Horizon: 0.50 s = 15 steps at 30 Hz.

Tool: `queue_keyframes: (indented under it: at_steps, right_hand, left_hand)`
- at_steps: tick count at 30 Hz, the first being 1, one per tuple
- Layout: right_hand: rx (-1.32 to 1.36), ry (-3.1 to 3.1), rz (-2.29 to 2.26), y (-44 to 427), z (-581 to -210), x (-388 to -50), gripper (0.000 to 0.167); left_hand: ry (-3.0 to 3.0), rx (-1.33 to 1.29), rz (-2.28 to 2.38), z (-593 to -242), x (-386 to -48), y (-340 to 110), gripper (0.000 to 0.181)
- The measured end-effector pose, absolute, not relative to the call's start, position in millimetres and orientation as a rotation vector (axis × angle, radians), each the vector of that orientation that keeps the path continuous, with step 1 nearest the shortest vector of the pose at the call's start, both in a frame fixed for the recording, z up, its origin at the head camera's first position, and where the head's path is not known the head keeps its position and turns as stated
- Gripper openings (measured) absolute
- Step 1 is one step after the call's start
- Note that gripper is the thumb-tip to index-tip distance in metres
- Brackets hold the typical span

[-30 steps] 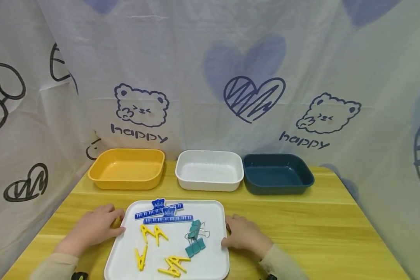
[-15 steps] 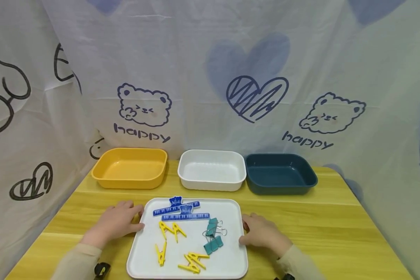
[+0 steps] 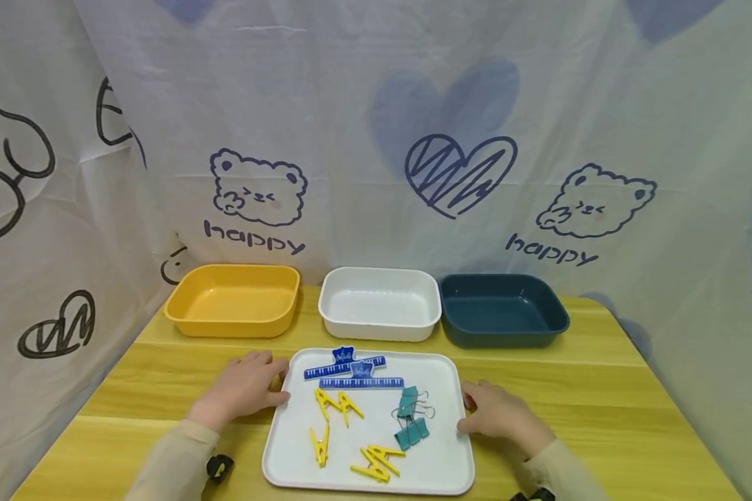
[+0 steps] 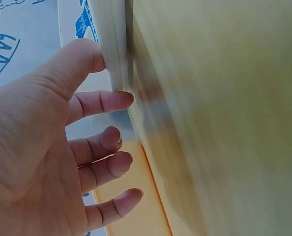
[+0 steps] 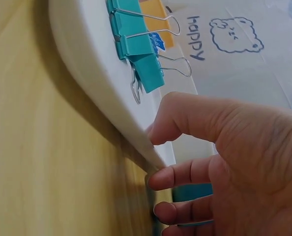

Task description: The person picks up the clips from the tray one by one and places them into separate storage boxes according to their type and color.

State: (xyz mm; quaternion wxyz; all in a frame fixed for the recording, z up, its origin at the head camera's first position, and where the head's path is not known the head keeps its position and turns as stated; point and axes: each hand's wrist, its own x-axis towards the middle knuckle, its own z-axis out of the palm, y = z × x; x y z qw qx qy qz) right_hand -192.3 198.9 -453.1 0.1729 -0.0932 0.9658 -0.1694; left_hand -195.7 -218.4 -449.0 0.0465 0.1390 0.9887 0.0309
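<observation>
A white tray lies at the front middle of the table. Two blue clips with piano-key strips rest at its back, several yellow clips at its left and front, and two teal binder clips at its right. My left hand grips the left edge; in the left wrist view its thumb and index finger meet the tray rim. At the right edge my right hand pinches the rim between thumb and index finger, other fingers loosely bent.
Behind the tray stand a yellow container, a white container and a dark teal container, in a row from left to right. A printed curtain hangs behind and beside the wooden table.
The tray, with the clips on it, has moved right and slightly back, and both hands have moved with it. The camera view has shifted a little.
</observation>
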Motion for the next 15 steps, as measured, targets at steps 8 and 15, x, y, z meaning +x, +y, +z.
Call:
queue_keyframes:
  at_steps: [8, 15]
  right_hand:
    - [-0.258, 2.729, -0.476, 212.6, -448.5, -194.4, 0.032]
    - [-0.267, 2.729, -0.5, 222.9, -450.2, -198.4, 0.031]
  left_hand:
    - [2.995, 0.428, 0.114, -445.5, -200.2, -201.7, 0.03]
    - [2.983, 0.43, 0.142, -446.2, -202.4, -192.1, 0.03]
